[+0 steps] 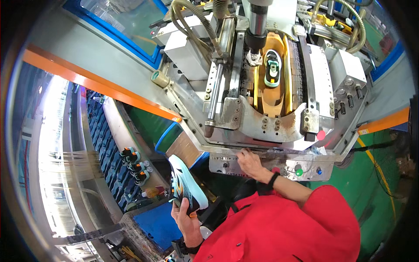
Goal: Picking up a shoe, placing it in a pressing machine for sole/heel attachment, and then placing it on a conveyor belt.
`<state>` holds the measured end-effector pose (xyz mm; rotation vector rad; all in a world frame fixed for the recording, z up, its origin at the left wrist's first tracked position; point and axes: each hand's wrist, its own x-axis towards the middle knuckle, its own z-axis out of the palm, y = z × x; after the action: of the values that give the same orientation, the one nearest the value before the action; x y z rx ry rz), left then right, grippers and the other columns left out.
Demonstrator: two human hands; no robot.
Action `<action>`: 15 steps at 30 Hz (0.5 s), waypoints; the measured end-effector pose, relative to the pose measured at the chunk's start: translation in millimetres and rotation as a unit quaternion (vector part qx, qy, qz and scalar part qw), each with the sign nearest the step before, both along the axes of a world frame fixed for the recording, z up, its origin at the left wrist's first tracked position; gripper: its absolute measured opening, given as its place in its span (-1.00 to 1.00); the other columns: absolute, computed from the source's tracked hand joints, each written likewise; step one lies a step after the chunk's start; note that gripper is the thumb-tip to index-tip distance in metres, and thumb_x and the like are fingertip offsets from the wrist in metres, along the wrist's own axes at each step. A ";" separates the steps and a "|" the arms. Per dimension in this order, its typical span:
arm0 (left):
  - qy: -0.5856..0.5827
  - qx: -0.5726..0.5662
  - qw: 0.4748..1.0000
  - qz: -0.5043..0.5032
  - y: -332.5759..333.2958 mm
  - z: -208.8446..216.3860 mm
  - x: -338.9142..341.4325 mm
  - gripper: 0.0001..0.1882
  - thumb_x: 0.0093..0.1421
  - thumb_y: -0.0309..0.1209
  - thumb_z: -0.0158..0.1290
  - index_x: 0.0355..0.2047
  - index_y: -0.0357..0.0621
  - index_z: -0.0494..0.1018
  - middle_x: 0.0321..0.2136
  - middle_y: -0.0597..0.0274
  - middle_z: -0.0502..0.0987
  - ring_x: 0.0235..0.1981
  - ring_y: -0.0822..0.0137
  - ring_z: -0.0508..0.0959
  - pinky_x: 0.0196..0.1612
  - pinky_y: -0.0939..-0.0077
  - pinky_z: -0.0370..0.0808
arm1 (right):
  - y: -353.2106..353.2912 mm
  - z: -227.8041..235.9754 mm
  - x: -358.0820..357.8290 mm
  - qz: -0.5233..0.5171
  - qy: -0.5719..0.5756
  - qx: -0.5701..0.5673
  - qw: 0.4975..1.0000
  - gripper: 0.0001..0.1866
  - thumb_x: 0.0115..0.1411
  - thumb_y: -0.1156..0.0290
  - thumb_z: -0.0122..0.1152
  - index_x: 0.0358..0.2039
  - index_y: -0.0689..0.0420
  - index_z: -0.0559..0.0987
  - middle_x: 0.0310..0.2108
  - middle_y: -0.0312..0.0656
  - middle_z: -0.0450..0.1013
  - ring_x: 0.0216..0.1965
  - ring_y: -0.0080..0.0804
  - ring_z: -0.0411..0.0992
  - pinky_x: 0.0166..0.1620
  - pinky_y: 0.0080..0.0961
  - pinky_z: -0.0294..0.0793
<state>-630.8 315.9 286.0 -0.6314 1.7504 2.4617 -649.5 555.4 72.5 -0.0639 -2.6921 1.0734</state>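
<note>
A sneaker (pixel 188 183) with a pale blue-white sole and a black-and-teal upper stands tilted in my left hand (pixel 187 222), whose fingers and thumb close round its heel end. At the top edge of the metal control panel (pixel 235 163) is my right hand (pixel 254 164), its fingers curled together; whatever they may hold is hidden. Beyond the panel, another shoe (pixel 272 69), white, black and mint, lies in the orange-brown cradle (pixel 274 101) of a press machine, between yellow side pads. Above the cradle is a dark metal ram (pixel 256 37).
Green and blue buttons (pixel 319 170) sit at the panel's right. To the left runs a dark ridged conveyor (pixel 104 144), beside a ledge with several small shoe-like items (pixel 136 166). An orange frame bar (pixel 100 83) crosses at left. Gauges (pixel 348 82) are on the machine's right.
</note>
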 end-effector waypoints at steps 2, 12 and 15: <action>0.005 -0.007 1.000 -0.003 4.9 6.9 7.1 -0.63 0.18 -0.59 0.07 0.02 -0.36 0.36 -0.19 0.13 0.54 -0.26 0.31 0.61 -0.21 0.43 0.59 | -4.0 -42.4 1.2 0.021 -0.027 0.036 0.999 -0.76 0.06 0.48 0.10 -0.20 0.13 0.48 -0.27 -0.10 0.38 -0.18 -0.09 0.41 -0.24 -0.25 0.52; 0.015 -0.007 1.000 0.026 -3.8 -8.3 19.8 -0.64 0.18 -0.56 0.08 0.00 -0.32 0.38 -0.22 0.18 0.55 -0.28 0.36 0.60 -0.26 0.50 0.56 | 75.3 217.6 -28.8 -0.117 0.096 -0.209 0.966 -0.90 0.11 0.44 0.20 -0.33 0.13 0.58 -0.49 -0.17 0.45 -0.48 -0.47 0.46 -0.40 -0.40 0.45; 0.010 -0.001 1.000 0.025 1.5 -7.0 13.4 -0.67 0.19 -0.52 0.09 -0.03 -0.31 0.39 -0.25 0.17 0.56 -0.30 0.35 0.62 -0.28 0.48 0.58 | 169.7 320.3 -85.2 -0.218 0.306 -0.190 0.907 -0.58 0.02 0.27 0.35 -0.15 0.20 0.49 -0.33 -0.20 0.49 -0.32 -0.44 0.52 -0.27 -0.47 0.48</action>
<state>-617.4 317.4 279.0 -0.6598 1.7659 2.5073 -734.7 725.1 392.9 -0.3223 -1.7771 1.1999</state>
